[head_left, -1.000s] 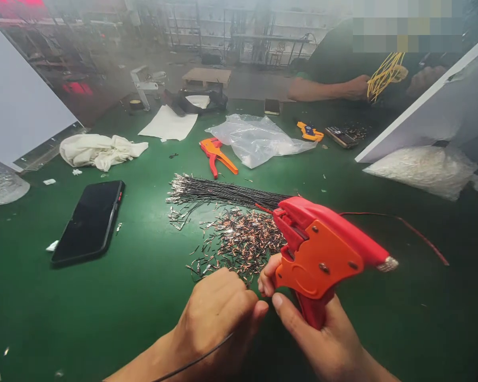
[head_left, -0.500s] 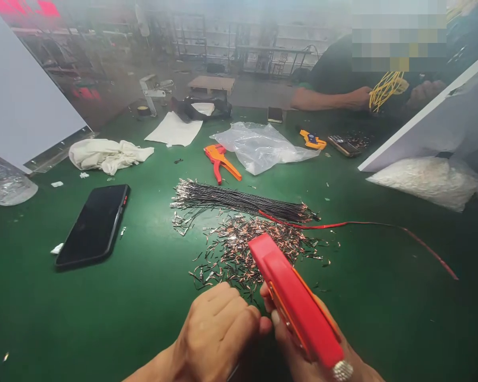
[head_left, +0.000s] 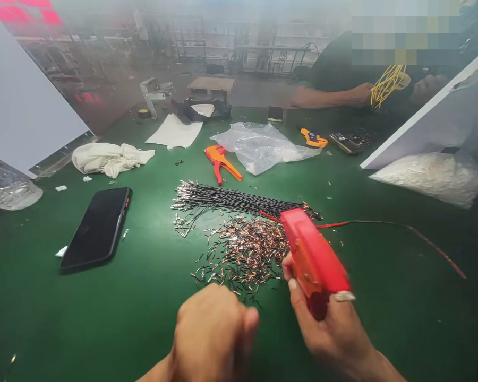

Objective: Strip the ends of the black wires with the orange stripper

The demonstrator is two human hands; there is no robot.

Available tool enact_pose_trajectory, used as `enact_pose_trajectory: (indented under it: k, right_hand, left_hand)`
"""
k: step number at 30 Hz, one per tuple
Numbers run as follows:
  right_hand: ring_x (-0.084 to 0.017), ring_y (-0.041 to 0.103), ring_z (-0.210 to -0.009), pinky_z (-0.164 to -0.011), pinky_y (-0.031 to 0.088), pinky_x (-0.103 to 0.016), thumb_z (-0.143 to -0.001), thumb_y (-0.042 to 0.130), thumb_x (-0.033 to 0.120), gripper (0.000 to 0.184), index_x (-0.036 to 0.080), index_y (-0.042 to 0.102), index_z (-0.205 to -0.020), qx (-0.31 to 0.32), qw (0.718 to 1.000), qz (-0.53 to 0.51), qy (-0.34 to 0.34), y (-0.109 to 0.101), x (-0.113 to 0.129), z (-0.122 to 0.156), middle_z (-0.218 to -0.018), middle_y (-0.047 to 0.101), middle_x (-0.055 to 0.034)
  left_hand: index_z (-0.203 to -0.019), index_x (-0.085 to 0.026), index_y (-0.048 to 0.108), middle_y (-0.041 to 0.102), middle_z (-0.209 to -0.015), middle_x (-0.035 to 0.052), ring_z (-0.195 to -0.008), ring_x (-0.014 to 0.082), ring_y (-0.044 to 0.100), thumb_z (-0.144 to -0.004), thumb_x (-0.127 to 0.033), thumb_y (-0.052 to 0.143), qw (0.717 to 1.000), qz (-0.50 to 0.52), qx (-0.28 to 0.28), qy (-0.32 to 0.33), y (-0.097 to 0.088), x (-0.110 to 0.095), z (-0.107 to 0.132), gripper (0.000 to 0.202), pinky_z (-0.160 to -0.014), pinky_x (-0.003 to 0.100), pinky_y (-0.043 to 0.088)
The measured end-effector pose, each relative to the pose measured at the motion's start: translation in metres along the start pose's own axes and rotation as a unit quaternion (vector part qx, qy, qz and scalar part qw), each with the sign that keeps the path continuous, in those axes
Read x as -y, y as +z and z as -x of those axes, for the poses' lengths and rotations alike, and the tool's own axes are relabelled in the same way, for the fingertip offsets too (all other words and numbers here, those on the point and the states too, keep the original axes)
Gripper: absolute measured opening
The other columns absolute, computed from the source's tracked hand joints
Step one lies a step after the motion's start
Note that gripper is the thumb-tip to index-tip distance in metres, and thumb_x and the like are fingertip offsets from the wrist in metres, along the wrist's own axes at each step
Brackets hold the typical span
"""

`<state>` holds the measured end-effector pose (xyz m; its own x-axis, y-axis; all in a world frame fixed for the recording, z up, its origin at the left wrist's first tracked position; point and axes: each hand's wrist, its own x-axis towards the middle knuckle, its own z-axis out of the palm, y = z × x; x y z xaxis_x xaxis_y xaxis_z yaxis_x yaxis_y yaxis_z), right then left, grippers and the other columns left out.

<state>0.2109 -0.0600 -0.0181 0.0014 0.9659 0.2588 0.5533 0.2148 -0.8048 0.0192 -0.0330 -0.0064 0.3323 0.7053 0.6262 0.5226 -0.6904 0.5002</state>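
My right hand [head_left: 330, 318] is wrapped round a red and orange wire stripper [head_left: 314, 254], its head raised over the right side of the scraps. My left hand [head_left: 213, 329] is closed and blurred by motion, knuckles up, at the front of the table; what its fingers hold, if anything, is hidden. Beyond the hands spreads a heap of short black wire offcuts with copper ends [head_left: 255, 246]. Behind that lies a bundle of black wires [head_left: 239, 199] with metal terminals at their left ends. A red strip [head_left: 366, 222] runs out to the right, partly behind the stripper.
A phone [head_left: 97, 228] lies at left, near a white cloth [head_left: 111, 159]. Another wire stripper [head_left: 222, 163], a plastic bag [head_left: 263, 143] and an orange tool [head_left: 313, 138] lie further back. A filled bag [head_left: 430, 178] rests at right. Across the table a person holds yellow wires [head_left: 388, 87].
My right hand has moved right and away from my left hand, carrying the wire stripper over the heap's right edge. My left hand has shifted slightly and blurred. The view has turned a little.
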Motion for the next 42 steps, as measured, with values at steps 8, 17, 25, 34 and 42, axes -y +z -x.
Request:
enact_pose_trajectory:
  k: [8, 17, 25, 34, 42]
  right_hand:
    - [-0.022, 0.059, -0.091, -0.081, 0.05, -0.037, -0.093, 0.053, 0.027, 0.01, 0.029, 0.055, -0.103, -0.084, 0.982, -0.135, 0.1, 0.007, 0.008, -0.008, -0.092, 0.058, -0.0015]
    - [-0.014, 0.061, -0.091, -0.089, 0.052, -0.022, -0.099, 0.056, 0.03, 0.013, 0.034, 0.061, -0.11, 0.028, 0.942, -0.316, 0.106, 0.002, 0.009, -0.001, -0.094, 0.064, 0.0023]
    - [-0.015, 0.061, -0.1, -0.098, 0.049, -0.025, -0.098, 0.058, 0.034, 0.019, 0.038, 0.06, -0.117, 0.036, 0.938, -0.306, 0.161, 0.007, 0.011, 0.013, -0.101, 0.063, 0.0014]
    - [-0.02, 0.056, -0.093, -0.088, 0.047, -0.035, -0.096, 0.058, 0.037, 0.012, 0.032, 0.062, -0.106, 0.057, 0.906, -0.393, 0.15, -0.008, 0.014, -0.007, -0.096, 0.059, -0.0004]
    - [-0.018, 0.057, -0.09, -0.088, 0.047, -0.033, -0.091, 0.065, 0.029, 0.016, 0.028, 0.063, -0.106, 0.057, 0.85, -0.493, 0.176, 0.001, 0.008, -0.009, -0.094, 0.06, 0.0001]
  left_hand:
    - [-0.075, -0.017, 0.058, 0.054, -0.056, -0.0047, -0.046, 0.0065, 0.048, -0.098, -0.014, 0.051, 0.99, 0.121, 0.055, -0.045, 0.009, 0.008, -0.009, 0.024, -0.046, 0.016, 0.04]
    - [-0.087, -0.017, 0.067, 0.071, -0.068, -0.0007, -0.054, 0.0075, 0.063, -0.095, -0.014, 0.058, 0.973, 0.216, 0.034, -0.079, 0.017, 0.005, -0.005, 0.012, -0.053, 0.014, 0.049]
    - [-0.081, -0.017, 0.062, 0.064, -0.062, -0.0014, -0.051, 0.0071, 0.056, -0.1, -0.021, 0.051, 0.972, 0.224, 0.053, -0.056, 0.016, 0.003, -0.007, 0.022, -0.051, 0.016, 0.045]
    - [-0.071, -0.02, 0.057, 0.05, -0.056, -0.0052, -0.049, 0.0087, 0.05, -0.094, -0.011, 0.055, 0.987, 0.124, -0.046, -0.086, -0.008, 0.015, -0.012, 0.025, -0.05, 0.022, 0.039]
    - [-0.071, -0.019, 0.06, 0.055, -0.059, -0.0048, -0.048, 0.0071, 0.049, -0.095, -0.013, 0.055, 0.99, 0.093, -0.054, -0.091, -0.008, 0.014, -0.011, 0.025, -0.048, 0.02, 0.039]
